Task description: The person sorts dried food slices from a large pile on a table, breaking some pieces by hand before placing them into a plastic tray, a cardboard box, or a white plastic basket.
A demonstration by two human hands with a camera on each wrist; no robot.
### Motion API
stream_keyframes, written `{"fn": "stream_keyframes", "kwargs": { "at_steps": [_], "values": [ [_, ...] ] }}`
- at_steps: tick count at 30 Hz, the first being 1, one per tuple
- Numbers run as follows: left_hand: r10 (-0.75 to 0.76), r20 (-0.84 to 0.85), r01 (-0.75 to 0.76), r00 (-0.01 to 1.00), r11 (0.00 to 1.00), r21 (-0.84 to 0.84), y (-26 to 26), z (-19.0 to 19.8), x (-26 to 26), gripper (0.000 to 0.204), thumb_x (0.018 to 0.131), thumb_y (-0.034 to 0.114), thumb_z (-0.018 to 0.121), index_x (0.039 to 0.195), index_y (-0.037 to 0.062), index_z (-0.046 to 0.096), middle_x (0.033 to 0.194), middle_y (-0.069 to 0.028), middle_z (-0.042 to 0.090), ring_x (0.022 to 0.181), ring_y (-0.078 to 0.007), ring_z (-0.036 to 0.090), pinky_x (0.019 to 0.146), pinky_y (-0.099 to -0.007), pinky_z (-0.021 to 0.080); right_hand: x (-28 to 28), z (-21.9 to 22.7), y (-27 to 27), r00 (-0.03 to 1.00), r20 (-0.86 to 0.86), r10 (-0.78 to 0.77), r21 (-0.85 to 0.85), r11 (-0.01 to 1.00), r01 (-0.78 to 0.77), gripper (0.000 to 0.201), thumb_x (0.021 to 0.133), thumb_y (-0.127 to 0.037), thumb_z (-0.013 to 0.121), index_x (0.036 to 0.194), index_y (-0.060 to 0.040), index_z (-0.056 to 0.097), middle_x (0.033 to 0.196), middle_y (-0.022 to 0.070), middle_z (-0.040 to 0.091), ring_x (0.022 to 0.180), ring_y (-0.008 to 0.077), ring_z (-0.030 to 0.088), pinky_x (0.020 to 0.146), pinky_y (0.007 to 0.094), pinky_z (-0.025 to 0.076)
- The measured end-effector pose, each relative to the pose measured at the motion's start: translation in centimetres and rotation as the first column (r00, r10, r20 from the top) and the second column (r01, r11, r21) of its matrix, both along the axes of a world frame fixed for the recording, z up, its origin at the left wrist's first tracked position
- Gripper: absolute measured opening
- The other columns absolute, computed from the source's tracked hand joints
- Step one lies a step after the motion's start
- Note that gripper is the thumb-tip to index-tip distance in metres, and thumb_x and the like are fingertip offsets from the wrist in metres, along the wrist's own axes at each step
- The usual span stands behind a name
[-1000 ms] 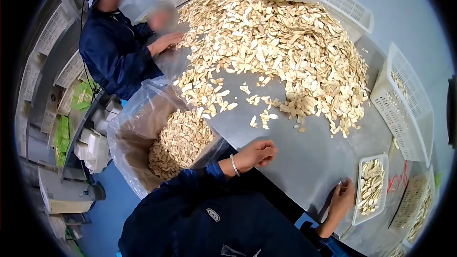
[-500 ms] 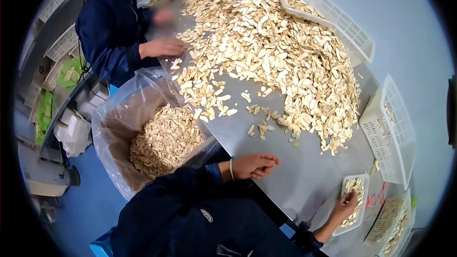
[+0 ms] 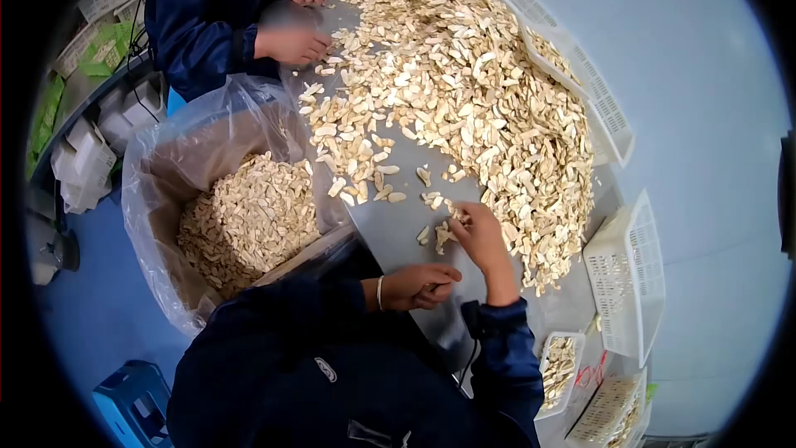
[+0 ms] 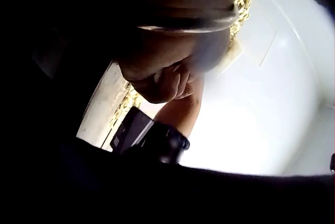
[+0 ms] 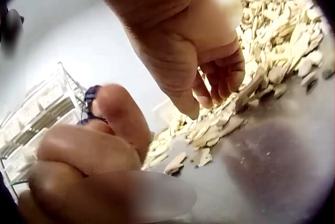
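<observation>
The right hand (image 3: 481,236) is stretched forward over the steel table (image 3: 398,236), its fingers (image 5: 225,80) curled down onto a small cluster of pale dried slices (image 3: 438,231) at the near edge of the big heap (image 3: 464,83). A single long slice (image 5: 250,89) is touched by the fingertips in the right wrist view; it lies tilted, its long axis running from the table up toward the fingers, but whether it is truly pinched cannot be told. The left hand (image 3: 421,286) is held at the table's near edge, just below the right wrist, its fingers curled loosely inward; nothing is seen in it, and the left wrist view is too dark to settle it.

The loose slices in the cluster lie flat and point in mixed directions. To the left, a box lined with clear plastic (image 3: 224,199) is filled with more slices. A small white tray (image 3: 560,369) of slices sits at the lower right, with white baskets (image 3: 626,274) beside it. A second person's hands (image 3: 294,41) are seen at the heap's far left side.
</observation>
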State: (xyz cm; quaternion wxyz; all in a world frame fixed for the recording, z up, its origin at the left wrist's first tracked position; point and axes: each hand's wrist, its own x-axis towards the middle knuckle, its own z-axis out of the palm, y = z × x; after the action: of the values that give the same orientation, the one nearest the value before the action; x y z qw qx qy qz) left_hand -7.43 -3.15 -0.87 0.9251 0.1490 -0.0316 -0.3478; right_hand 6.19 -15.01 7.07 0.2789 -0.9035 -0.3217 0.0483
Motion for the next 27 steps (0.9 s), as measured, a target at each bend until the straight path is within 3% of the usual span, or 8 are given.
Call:
{"fn": "stream_keyframes", "kwargs": {
  "at_steps": [8, 12, 16, 18, 20, 23, 24, 27],
  "values": [
    [0.044, -0.025, -0.044, 0.999, 0.999, 0.012, 1.1, 0.1, -0.4, 0.016, 0.105, 0.019, 0.047, 0.116, 0.0112, 0.055, 0.074, 0.003, 0.046, 0.049, -0.0038, 0.031, 0.042, -0.0189, 0.023, 2.7, -2.3, 4.3, 0.994, 0.073, 0.086, -0.105, 0.991, -0.078, 0.03, 0.079, -0.022, 0.079, 0.093, -0.0016, 0.062, 0.086, 0.0155, 0.062, 0.074, 0.0307, 0.063, 0.07, 0.0396, 0.052],
    [0.045, -0.055, -0.043, 0.997, 0.999, 0.032, 0.8, -0.2, -0.2, 0.02, 0.105, 0.026, 0.045, 0.117, 0.013, 0.055, 0.074, 0.003, 0.047, 0.049, -0.0041, 0.031, 0.043, -0.0194, 0.023, 2.3, -1.5, 3.9, 0.959, -0.281, -0.019, 0.07, 0.997, 0.04, 0.017, 0.087, -0.014, 0.073, 0.087, -0.0035, 0.06, 0.063, -0.0003, 0.049, 0.059, 0.0099, 0.048, 0.057, 0.0259, 0.042],
    [0.033, -0.002, -0.033, 0.999, 0.995, -0.091, 1.2, -1.2, 0.5, 0.031, 0.106, 0.041, 0.043, 0.119, 0.016, 0.056, 0.077, 0.0015, 0.053, 0.052, -0.0057, 0.035, 0.043, -0.0198, 0.024, 2.4, 0.4, 0.4, 0.839, -0.544, -0.024, 0.209, 0.964, 0.163, 0.007, 0.093, -0.009, 0.068, 0.09, -0.006, 0.062, 0.071, -0.0087, 0.05, 0.063, 0.0018, 0.042, 0.054, 0.0209, 0.034],
    [0.167, -0.222, -0.184, 0.961, 0.981, -0.059, 1.6, 1.3, 0.0, 0.043, 0.105, 0.054, 0.039, 0.118, 0.0169, 0.057, 0.084, -0.0021, 0.058, 0.058, -0.0088, 0.043, 0.045, -0.0198, 0.028, 1.2, 3.5, -0.7, 0.759, -0.649, 0.047, 0.176, 0.98, 0.09, 0.006, 0.093, -0.008, 0.068, 0.094, -0.0056, 0.063, 0.072, -0.0077, 0.051, 0.064, 0.0019, 0.044, 0.056, 0.0206, 0.036],
    [0.175, -0.194, -0.19, 0.965, 0.98, -0.065, 2.0, 1.7, 0.4, 0.04, 0.105, 0.051, 0.042, 0.118, 0.0168, 0.058, 0.089, -0.0036, 0.059, 0.06, -0.01, 0.045, 0.047, -0.0198, 0.03, 0.2, 5.5, -1.9, 0.692, -0.715, 0.104, 0.182, 0.982, 0.041, 0.008, 0.094, -0.009, 0.067, 0.101, -0.0054, 0.064, 0.077, -0.0062, 0.056, 0.068, 0.0027, 0.049, 0.059, 0.0198, 0.04],
    [0.11, -0.156, -0.122, 0.982, 0.99, -0.071, 1.6, 0.3, 1.0, 0.028, 0.106, 0.036, 0.046, 0.12, 0.0144, 0.057, 0.09, -0.0047, 0.059, 0.061, -0.0081, 0.046, 0.048, -0.0197, 0.032, 1.8, 3.7, -5.0, 0.848, -0.527, -0.061, 0.211, 0.957, 0.2, 0.011, 0.095, -0.011, 0.065, 0.103, -0.004, 0.065, 0.078, -0.0029, 0.061, 0.069, 0.0056, 0.055, 0.062, 0.0219, 0.045],
    [0.101, -0.117, -0.109, 0.988, 0.992, -0.066, 1.4, -0.4, 0.8, 0.025, 0.106, 0.033, 0.047, 0.119, 0.0142, 0.058, 0.089, -0.0047, 0.059, 0.061, -0.0075, 0.046, 0.046, -0.0196, 0.031, 2.5, 2.8, -6.1, 0.956, -0.205, -0.21, 0.004, 0.977, 0.215, 0.014, 0.096, -0.013, 0.062, 0.105, -0.0023, 0.066, 0.078, 0.0003, 0.063, 0.069, 0.0084, 0.058, 0.062, 0.0251, 0.048],
    [0.012, 0.007, -0.011, 1.0, 0.999, -0.051, 1.8, -0.5, 0.7, 0.022, 0.104, 0.019, 0.049, 0.123, 0.0129, 0.056, 0.087, -0.0046, 0.058, 0.059, -0.0053, 0.044, 0.044, -0.0189, 0.029, 3.1, 0.4, -7.0, 0.969, 0.169, -0.181, -0.344, 0.91, 0.23, 0.017, 0.097, -0.013, 0.059, 0.108, -0.0019, 0.066, 0.079, 0.0029, 0.066, 0.07, 0.01, 0.062, 0.063, 0.0277, 0.05]
  ]
}}
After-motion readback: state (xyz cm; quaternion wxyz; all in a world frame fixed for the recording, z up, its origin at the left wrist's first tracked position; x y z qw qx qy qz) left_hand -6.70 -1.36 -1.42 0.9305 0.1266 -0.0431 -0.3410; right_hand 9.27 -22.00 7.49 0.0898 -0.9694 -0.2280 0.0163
